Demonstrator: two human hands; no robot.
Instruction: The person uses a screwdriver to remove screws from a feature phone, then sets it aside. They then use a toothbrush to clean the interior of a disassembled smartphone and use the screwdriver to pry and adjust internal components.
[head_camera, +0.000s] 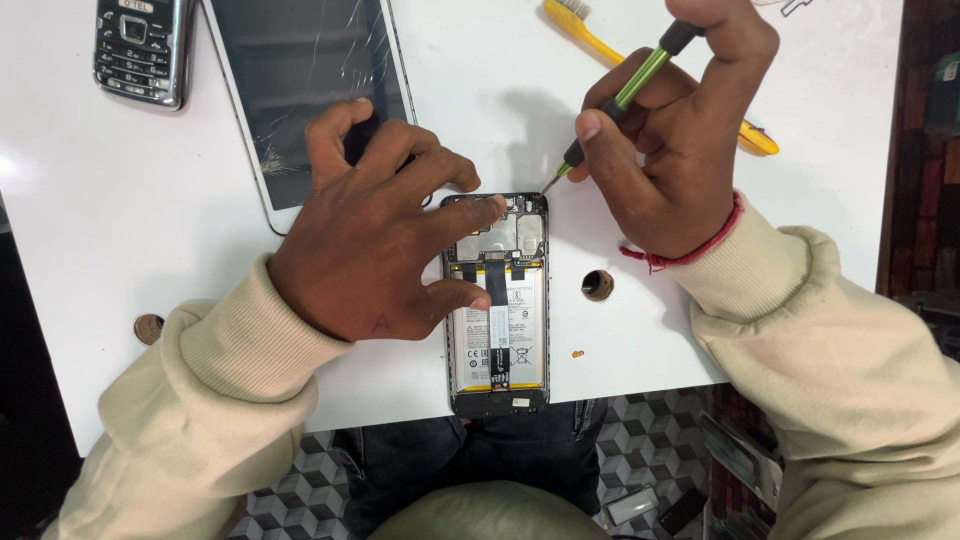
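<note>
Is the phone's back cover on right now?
No, the opened phone lies with its battery and inner parts exposed under the left hand.

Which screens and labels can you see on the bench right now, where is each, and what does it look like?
Tablet screen: top centre-left, beyond the left hand; large dark rectangle, cracked, white frame.
Keypad phone: top left corner; small dark display above silver-grey keys.
Battery label: inside the opened phone at the table's front edge; white rectangle, yellow borders, small black print, crossed by a black ribbon strip.
</note>
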